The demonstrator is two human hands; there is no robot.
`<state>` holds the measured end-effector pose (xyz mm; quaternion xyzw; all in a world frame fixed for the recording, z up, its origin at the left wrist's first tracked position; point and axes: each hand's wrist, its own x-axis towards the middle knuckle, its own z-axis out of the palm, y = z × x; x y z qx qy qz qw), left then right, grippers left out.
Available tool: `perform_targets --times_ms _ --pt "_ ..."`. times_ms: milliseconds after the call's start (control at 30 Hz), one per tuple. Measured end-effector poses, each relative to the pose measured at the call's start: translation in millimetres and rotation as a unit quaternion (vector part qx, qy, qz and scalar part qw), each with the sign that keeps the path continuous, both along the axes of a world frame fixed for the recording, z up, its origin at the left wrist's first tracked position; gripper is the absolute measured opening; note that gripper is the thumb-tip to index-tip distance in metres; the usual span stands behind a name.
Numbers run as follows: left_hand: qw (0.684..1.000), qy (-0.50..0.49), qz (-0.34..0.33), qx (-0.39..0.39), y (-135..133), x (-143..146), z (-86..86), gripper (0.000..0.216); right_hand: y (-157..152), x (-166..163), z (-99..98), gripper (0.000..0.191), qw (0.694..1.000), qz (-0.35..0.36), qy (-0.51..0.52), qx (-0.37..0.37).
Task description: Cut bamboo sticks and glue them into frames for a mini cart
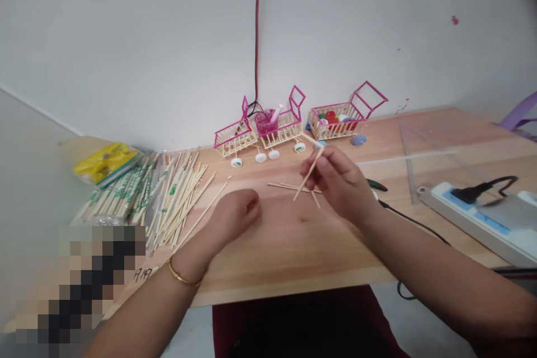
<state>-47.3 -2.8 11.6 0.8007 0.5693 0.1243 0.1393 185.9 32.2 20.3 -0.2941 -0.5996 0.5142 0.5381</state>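
Observation:
My right hand [342, 182] pinches a thin wooden stick piece [299, 191] that bends at a sharp corner near the fingertips, above the table. A few loose sticks [287, 185] lie on the wood just below it. To the left, my left hand [235, 212] is curled closed over the tabletop, and whatever is inside its fingers, if anything, is hidden. Beyond the hands stand small stick-built carts with magenta rims: a left cart [235, 140], a middle cart [283, 126] and a right cart [335, 123] filled with colourful pieces. The left and middle carts have white cap wheels.
Many loose wooden sticks [180, 201] and wrapped chopsticks [126, 190] are heaped at the left, beneath a yellow packet [104, 162]. A magenta cup [266, 121] stands among the carts. At the right are a power strip [482, 224], a black cord [413, 222] and a ruler [406, 162].

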Motion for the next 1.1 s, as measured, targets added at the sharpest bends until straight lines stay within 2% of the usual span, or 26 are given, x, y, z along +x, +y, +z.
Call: perform_targets --times_ms 67,133,267,367,467,533,600,633,700,800,933,1100 --pt "0.993 0.085 0.064 0.043 7.6 -15.2 2.3 0.020 3.3 7.1 5.5 0.017 0.998 -0.024 0.049 -0.008" --pt "0.975 0.137 0.155 0.081 14.9 -33.4 6.7 0.026 4.9 12.0 10.8 0.015 0.995 -0.028 0.095 -0.008" --pt "0.922 0.167 0.326 0.121 23.5 -72.4 17.3 0.028 4.1 15.2 18.4 0.013 0.990 -0.013 0.141 -0.010" --pt "0.896 0.157 0.403 0.105 24.7 -97.9 20.8 0.024 3.0 15.2 21.3 0.013 0.986 -0.011 0.164 -0.011" --pt "0.883 0.121 0.441 0.107 25.4 -112.7 19.1 0.023 2.4 14.5 20.2 0.013 0.985 -0.004 0.174 -0.008" --pt "0.890 0.051 0.437 0.122 26.5 -111.9 15.9 0.023 1.8 12.9 16.7 0.014 0.989 0.003 0.146 -0.016" --pt "0.910 -0.049 0.394 0.121 27.5 -101.0 12.1 0.030 0.4 10.0 12.0 0.018 0.996 0.008 0.091 -0.018" --pt "0.920 -0.098 0.362 0.117 27.5 -92.5 10.2 0.032 -0.6 8.2 9.6 0.019 0.998 0.009 0.058 -0.011" --pt "0.942 -0.192 0.244 0.128 26.1 -72.3 7.4 0.026 -3.1 4.2 5.8 0.022 1.000 0.010 -0.009 0.011" --pt "0.941 -0.268 0.136 0.154 19.9 -43.1 6.0 0.020 -7.4 -2.4 2.6 0.021 0.994 0.017 -0.098 0.046" --pt "0.926 -0.352 0.111 0.081 6.8 -16.6 8.4 0.017 -12.3 -11.7 -0.7 0.017 0.977 0.043 -0.190 0.089" --pt "0.905 -0.415 0.090 -0.019 -5.3 0.0 9.5 0.022 -14.9 -21.1 -5.8 0.013 0.953 0.066 -0.257 0.149"
